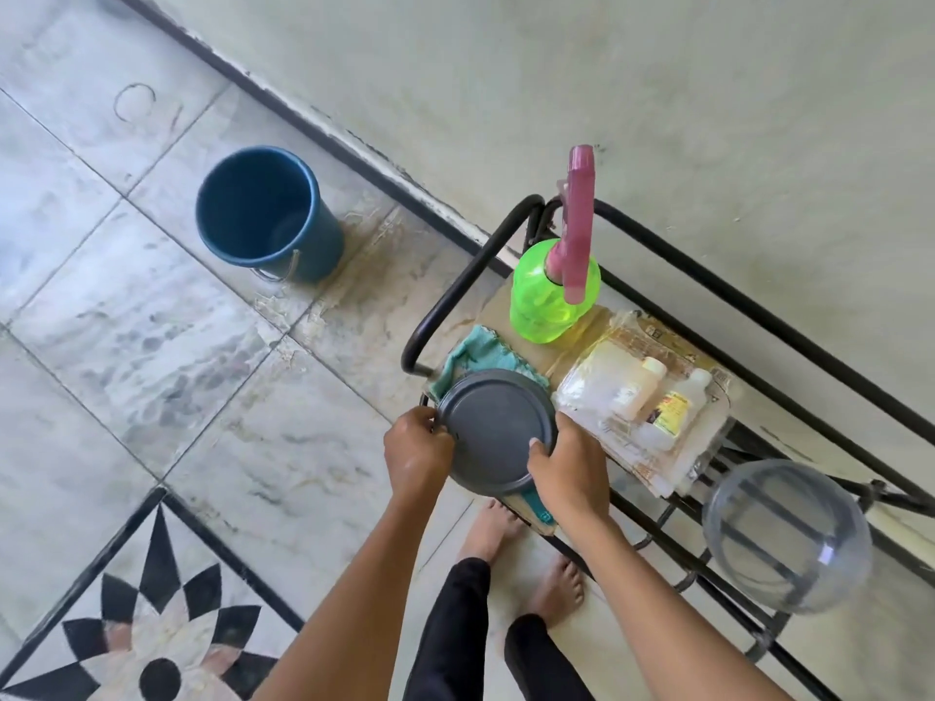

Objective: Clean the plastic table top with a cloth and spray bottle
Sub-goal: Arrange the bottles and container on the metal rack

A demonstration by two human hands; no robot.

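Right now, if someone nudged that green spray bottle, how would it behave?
The green spray bottle probably tips easily: its tall pink head rises well above a squat body. It looks see-through plastic, so likely light, and stiff rather than floppy.

Soft daylight, perhaps slight edge distortion

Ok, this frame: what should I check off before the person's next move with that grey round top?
1. Grip: left hand and right hand hold opposite edges of the grey round top: ok.
2. Teal cloth free to pick up: not ok, it lies partly under the top.
3. Spray bottle upright, apart from the top: ok.
4. Liquid in the bottle: cannot tell.
5. Clear bowl out of the hands' way: ok.
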